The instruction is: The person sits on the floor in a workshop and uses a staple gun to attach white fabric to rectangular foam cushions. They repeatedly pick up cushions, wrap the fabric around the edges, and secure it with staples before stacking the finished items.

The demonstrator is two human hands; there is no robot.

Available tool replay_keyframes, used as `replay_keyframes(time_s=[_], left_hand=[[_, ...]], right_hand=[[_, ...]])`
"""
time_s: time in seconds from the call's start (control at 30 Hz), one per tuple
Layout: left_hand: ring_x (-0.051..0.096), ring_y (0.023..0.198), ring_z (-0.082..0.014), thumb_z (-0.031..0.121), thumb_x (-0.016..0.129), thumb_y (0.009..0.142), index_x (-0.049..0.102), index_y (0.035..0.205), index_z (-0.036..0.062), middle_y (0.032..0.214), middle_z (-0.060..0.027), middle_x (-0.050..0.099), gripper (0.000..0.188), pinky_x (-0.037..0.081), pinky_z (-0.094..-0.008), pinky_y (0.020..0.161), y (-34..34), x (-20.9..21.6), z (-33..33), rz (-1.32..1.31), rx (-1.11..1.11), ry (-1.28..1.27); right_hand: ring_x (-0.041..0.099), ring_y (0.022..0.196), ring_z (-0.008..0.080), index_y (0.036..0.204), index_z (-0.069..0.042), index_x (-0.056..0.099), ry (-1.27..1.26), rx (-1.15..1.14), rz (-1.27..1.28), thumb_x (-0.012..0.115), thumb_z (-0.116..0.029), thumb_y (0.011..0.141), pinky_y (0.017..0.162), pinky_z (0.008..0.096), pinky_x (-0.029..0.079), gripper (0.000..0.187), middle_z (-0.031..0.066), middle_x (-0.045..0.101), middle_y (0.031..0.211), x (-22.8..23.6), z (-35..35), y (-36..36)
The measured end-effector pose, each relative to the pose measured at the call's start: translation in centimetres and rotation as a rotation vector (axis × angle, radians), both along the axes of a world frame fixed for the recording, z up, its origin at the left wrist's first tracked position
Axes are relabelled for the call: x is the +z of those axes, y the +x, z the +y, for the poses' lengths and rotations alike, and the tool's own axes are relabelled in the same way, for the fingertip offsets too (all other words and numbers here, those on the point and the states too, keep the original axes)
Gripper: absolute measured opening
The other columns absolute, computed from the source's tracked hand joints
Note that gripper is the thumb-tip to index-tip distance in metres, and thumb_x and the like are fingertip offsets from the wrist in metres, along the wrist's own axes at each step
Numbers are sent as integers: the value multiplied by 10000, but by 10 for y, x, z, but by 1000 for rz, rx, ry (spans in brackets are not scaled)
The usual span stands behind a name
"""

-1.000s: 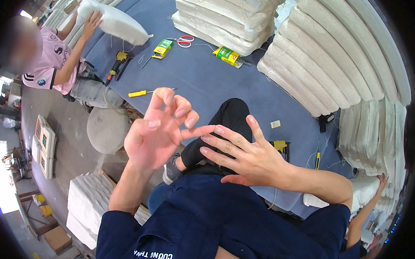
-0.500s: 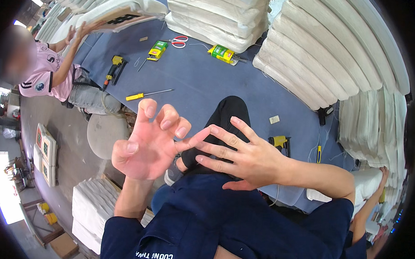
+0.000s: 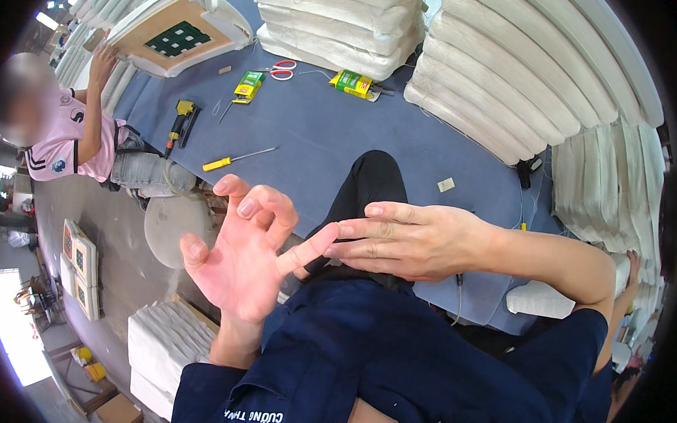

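Observation:
My left hand (image 3: pixel 240 264) is raised with its palm turned up, its fingers apart and slightly curled, holding nothing. Its outstretched little finger meets the fingertips of my right hand (image 3: pixel 427 241). That right hand shows its back, fingers straight and close together, with nothing in it. Both hands are over my lap, in front of the blue-grey covered table (image 3: pixel 304 128). A screwdriver with a yellow handle (image 3: pixel 218 164) lies on the table beyond my left hand. A small pale tag (image 3: pixel 446 185) lies beyond my right wrist.
Red-handled scissors (image 3: pixel 282 69), a green-yellow packet (image 3: pixel 247 87), another packet (image 3: pixel 353 84) and a yellow-black air stapler (image 3: pixel 181 124) lie on the table. White cushion stacks (image 3: pixel 499 83) stand behind. At left, a person in pink (image 3: pixel 95 139) holds a padded panel (image 3: pixel 173 38).
My right hand's fingers have come together from a spread, and its forearm now hides the yellow tool by my right. The person at left has tilted the padded panel, showing its wooden back.

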State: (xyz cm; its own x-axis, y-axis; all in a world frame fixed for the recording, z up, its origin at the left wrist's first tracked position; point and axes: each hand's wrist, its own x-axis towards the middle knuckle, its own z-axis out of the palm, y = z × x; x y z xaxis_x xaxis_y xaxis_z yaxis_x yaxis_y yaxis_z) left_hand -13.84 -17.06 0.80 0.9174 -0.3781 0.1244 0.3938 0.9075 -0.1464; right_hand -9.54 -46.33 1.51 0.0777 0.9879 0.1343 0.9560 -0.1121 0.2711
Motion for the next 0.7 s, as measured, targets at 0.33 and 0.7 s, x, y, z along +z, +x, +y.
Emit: replay_keyframes(time_s=[0.33, 0.7], left_hand=[[406, 1459, -276, 163, 678, 778, 534, 1368, 227, 1265, -64, 463, 611, -73, -802, 1304, -9, -4, -5, -134, 48, 71], [463, 1315, -295, 136, 703, 747, 465, 1353, 219, 1209, -58, 436, 656, 12, -829, 1302, -4, 21, 5, -344, 42, 370]], right_hand=[[254, 1686, 226, 1581, -145, 578, 34, -33, 158, 776, -459, 833, 1406, 532, 115, 835, -28, 395, 1776, 5, -2, -5], [247, 1685, 211, 1468, -83, 675, 3, -43, 135, 814, -469, 788, 1398, 583, 113, 794, 14, 478, 1723, 5, -4, -8]])
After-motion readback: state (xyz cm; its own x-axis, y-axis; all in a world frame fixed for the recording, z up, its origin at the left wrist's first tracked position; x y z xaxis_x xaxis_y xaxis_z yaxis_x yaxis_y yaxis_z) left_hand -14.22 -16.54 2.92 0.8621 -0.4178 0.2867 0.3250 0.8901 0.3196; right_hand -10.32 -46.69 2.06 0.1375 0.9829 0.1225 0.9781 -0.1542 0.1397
